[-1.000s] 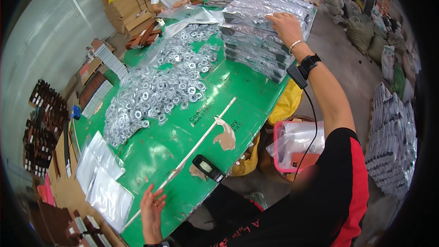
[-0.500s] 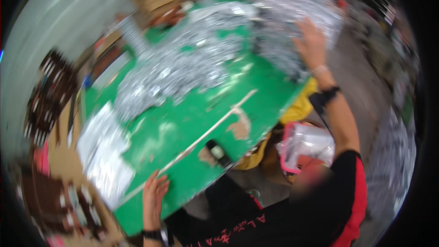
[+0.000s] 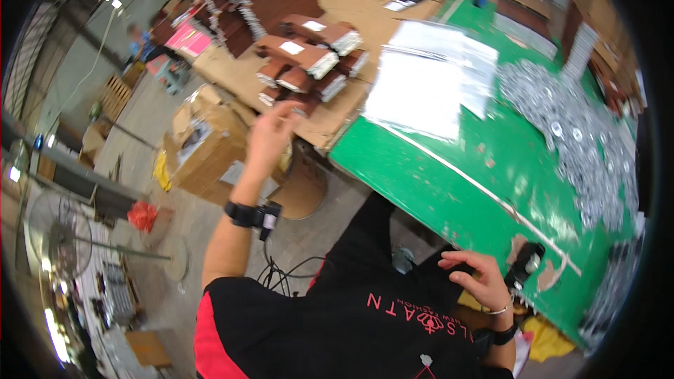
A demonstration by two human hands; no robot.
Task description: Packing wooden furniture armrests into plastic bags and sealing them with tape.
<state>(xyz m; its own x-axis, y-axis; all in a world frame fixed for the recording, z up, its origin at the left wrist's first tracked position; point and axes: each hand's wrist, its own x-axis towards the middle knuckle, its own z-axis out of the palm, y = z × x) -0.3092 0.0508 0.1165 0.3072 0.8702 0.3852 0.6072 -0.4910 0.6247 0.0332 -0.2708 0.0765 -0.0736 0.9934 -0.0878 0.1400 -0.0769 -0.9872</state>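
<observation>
My left hand [image 3: 270, 137] is raised at the near left corner of the table, just in front of a stack of brown bundles [image 3: 298, 56] with pale ends. Its fingers are pinched together, and a small greyish bit shows at their tips, too small to name. My right hand [image 3: 481, 277] hovers by the table's front edge, fingers apart and holding nothing. Closest to it is a small black object [image 3: 525, 263] lying on the green tabletop [image 3: 435, 189]. Clear plastic bags with white sheets [image 3: 414, 84] lie flat on the green top.
Many small silvery metal parts [image 3: 569, 133] are heaped on the table's right side. A pale strip [image 3: 484, 193] runs along the green top. Left of the table stand an open cardboard box [image 3: 210, 147] and a round brown drum [image 3: 305, 186]. A person [image 3: 140, 42] sits far off.
My view has swung left. My left hand has gone from the table's front edge to the brown bundles. My right hand has come back from the plastic bags on the far right toward my body.
</observation>
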